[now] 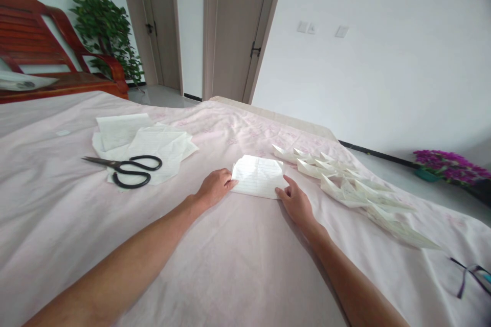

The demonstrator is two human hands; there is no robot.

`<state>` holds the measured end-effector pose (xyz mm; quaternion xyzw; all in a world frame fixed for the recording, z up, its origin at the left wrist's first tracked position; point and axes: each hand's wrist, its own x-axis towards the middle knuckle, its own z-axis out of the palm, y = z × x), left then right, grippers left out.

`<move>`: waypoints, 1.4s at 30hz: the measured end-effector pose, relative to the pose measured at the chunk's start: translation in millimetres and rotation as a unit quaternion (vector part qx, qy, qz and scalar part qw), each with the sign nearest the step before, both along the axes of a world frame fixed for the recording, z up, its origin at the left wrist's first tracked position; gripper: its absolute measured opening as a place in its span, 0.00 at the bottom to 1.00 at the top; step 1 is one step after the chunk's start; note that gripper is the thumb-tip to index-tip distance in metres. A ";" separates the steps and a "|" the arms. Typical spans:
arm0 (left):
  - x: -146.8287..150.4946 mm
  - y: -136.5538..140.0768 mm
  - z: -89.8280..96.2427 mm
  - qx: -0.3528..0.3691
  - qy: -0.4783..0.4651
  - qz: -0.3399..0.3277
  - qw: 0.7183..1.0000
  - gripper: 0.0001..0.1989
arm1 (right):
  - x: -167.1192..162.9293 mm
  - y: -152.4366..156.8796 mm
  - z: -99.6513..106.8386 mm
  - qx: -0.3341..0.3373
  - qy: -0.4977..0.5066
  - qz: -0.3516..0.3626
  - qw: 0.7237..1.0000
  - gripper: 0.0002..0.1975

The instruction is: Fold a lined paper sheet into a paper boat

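A folded sheet of lined paper (pixel 258 176) lies on the pale pink cloth in front of me, its upper corners slanted. My left hand (pixel 215 186) pinches its left edge, thumb on top and the other fingers partly hidden. At the lower right corner, my right hand (pixel 297 202) grips the same paper between thumb and fingers. Several folded paper boats (pixel 345 184) stand in rows just right of my right hand. Left of my left hand are loose lined sheets (pixel 157 145), with black-handled scissors (pixel 126 166) lying partly over them.
Eyeglasses (pixel 470 271) rest on the cloth (pixel 238 265) at the far right. Beyond the cloth-covered surface are a wooden bench (pixel 34 36), a leafy plant (pixel 102 30), two doors and purple flowers (pixel 452 163) on the floor.
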<state>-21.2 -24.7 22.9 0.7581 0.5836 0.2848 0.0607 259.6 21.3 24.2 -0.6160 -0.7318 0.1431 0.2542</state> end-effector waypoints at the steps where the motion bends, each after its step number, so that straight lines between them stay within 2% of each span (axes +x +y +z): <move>1: 0.6 -0.1 0.9 0.000 0.012 0.007 1.000 0.18 | -1.9 0.0 0.5 -0.012 -0.013 -0.013 1.000 0.29; 11: 9.9 2.3 1.9 0.037 0.130 0.103 0.985 0.19 | -15.5 -10.5 9.3 -0.031 -0.137 -0.048 0.989 0.28; 17: 14.2 3.7 3.7 0.040 0.126 0.145 0.981 0.10 | -20.1 -13.7 12.5 -0.021 -0.185 -0.046 0.981 0.28; 19: 14.9 3.5 2.5 0.062 0.110 0.152 0.980 0.11 | -20.7 -14.3 12.4 -0.013 -0.189 -0.043 0.981 0.27; 21: 17.0 3.5 -0.9 0.092 0.097 0.116 0.984 0.15 | -20.8 -14.8 11.7 -0.006 -0.194 -0.038 0.980 0.27; 23: 21.4 3.8 -5.5 0.098 0.088 0.042 0.990 0.19 | -20.6 -15.3 10.9 -0.002 -0.198 -0.035 0.980 0.26; 26: 31.2 4.6 -11.0 0.058 0.094 -0.071 0.991 0.20 | -20.3 -16.1 9.9 0.002 -0.206 -0.033 0.978 0.26; 29: 39.3 5.2 -12.9 0.028 0.114 -0.136 0.984 0.21 | -19.7 -17.1 8.6 0.014 -0.209 -0.028 0.977 0.26; 35: 44.9 7.0 -11.7 0.014 0.154 -0.125 0.980 0.22 | -17.6 -17.2 5.4 0.056 -0.218 -0.012 0.974 0.21; 42: 65.2 14.0 -6.2 -0.075 0.154 -0.049 0.984 0.24 | -17.0 -18.8 5.3 0.066 -0.240 -0.009 0.968 0.20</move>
